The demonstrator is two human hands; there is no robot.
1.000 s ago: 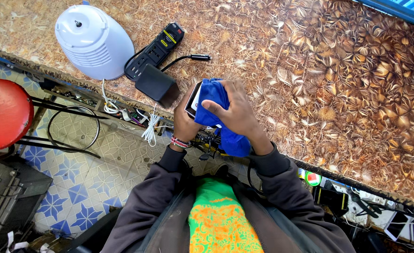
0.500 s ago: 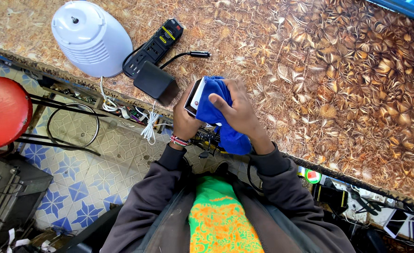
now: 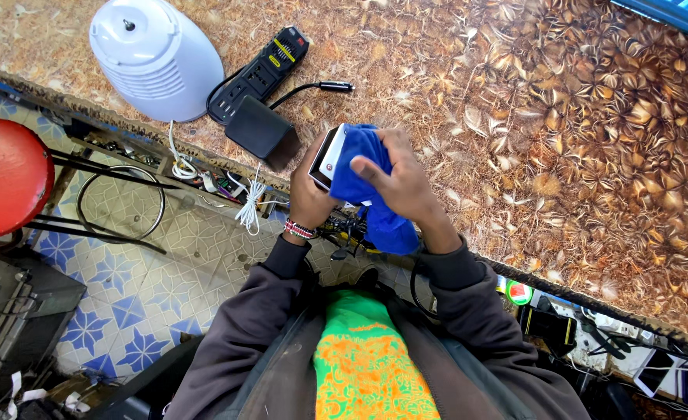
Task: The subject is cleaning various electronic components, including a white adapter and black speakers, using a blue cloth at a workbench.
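Above a leaf-patterned table [image 3: 561, 155], near a white dome appliance [image 3: 153, 58] and black power strip [image 3: 262, 74]: blue cloth [image 3: 363, 183] pressed by right hand [image 3: 402, 183] over a phone [image 3: 327, 158], clasped edgewise in left hand [image 3: 309, 198].

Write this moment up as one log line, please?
left hand: holds white phone | right hand: presses blue cloth on it | nearby: black power strip, white dome device

The person wears a dark grey-brown jacket [image 3: 468, 311], open over a bright green top with orange pattern [image 3: 371, 365]. A beaded bracelet [image 3: 299, 229] of red, white and dark beads circles the left wrist.
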